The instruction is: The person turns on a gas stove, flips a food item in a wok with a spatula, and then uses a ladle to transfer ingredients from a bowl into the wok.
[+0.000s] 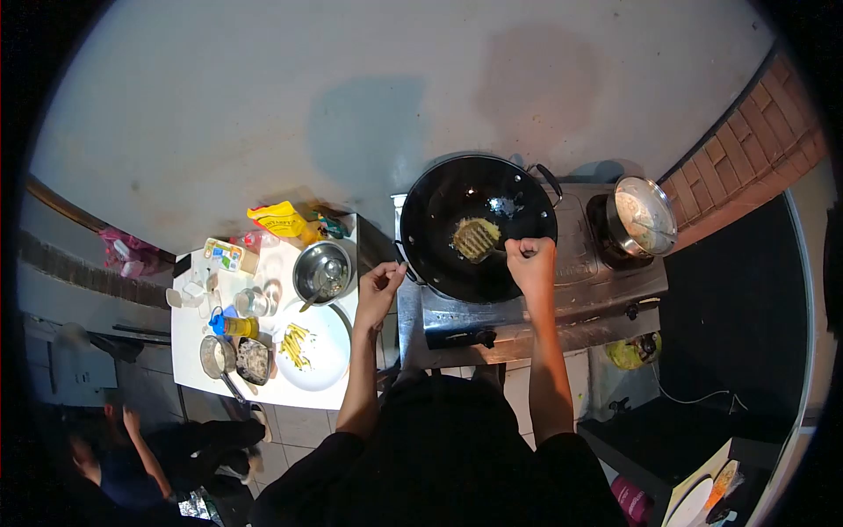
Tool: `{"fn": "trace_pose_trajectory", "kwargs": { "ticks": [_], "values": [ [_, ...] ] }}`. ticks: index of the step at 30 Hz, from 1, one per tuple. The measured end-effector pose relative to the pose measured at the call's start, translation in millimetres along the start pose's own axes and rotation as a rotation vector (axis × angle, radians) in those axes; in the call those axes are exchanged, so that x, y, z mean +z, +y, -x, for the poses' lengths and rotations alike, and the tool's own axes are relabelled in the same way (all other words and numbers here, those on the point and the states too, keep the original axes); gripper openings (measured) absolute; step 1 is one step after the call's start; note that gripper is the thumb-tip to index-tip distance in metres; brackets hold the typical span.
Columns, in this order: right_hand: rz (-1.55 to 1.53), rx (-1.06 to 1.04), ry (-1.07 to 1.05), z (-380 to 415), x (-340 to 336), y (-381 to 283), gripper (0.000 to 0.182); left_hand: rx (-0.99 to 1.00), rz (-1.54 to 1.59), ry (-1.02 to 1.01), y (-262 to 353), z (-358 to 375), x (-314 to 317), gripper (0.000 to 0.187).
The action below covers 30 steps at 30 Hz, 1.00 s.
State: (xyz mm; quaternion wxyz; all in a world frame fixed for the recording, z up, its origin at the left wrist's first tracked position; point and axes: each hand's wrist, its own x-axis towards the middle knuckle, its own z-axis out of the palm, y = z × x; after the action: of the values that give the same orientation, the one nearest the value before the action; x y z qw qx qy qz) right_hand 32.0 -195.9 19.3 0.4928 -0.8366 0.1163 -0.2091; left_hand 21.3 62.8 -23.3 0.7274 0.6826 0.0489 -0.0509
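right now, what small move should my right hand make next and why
Probably a gentle sideways nudge of the spatula: its head rests among yellowish food in the wok, and the right hand already grips its handle.

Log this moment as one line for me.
left hand beside wok handle | right hand holding slotted turner | turner in wok, at yellowish food

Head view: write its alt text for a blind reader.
Right hand holding a slotted spatula in a black wok on a metal stove; left hand near the wok's rim. At left, a white table bears a metal bowl and a plate of food.
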Motion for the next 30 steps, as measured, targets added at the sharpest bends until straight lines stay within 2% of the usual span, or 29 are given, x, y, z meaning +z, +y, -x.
{"fn": "trace_pose_trajectory", "kwargs": {
  "ticks": [7, 9, 11, 13, 14, 18, 25, 30],
  "values": [
    [0.023, 0.103, 0.05, -4, -1, -3, 0.026, 0.048, -0.052, -0.014, 2, 1, 0, 0.019],
    [0.103, 0.087, 0.032, -5, 4, -1, 0.023, -0.002, -0.09, 0.008, 1, -2, 1, 0.018],
    [0.088, 0.103, 0.135, -6, 11, 6, 0.022, 0.011, -0.11, 0.009, 3, -1, 0, 0.018],
    [-0.072, 0.138, -0.009, -14, 4, 10, 0.022, 0.022, -0.161, 0.034, 4, -2, -2, 0.017],
    [-0.074, 0.129, 0.005, -17, -1, 12, 0.022, 0.045, -0.164, 0.05, 1, -1, -2, 0.015],
    [-0.359, 0.143, -0.209, -20, -16, 21, 0.028, 0.065, -0.024, 0.168, -7, 6, 14, 0.015],
    [-0.584, 0.095, -0.267, -13, -26, 16, 0.031, 0.08, 0.005, 0.277, -11, 27, 33, 0.021],
    [-0.568, 0.104, -0.268, -10, -33, 5, 0.03, 0.101, -0.047, 0.286, -4, 35, 31, 0.025]
  ]
}}
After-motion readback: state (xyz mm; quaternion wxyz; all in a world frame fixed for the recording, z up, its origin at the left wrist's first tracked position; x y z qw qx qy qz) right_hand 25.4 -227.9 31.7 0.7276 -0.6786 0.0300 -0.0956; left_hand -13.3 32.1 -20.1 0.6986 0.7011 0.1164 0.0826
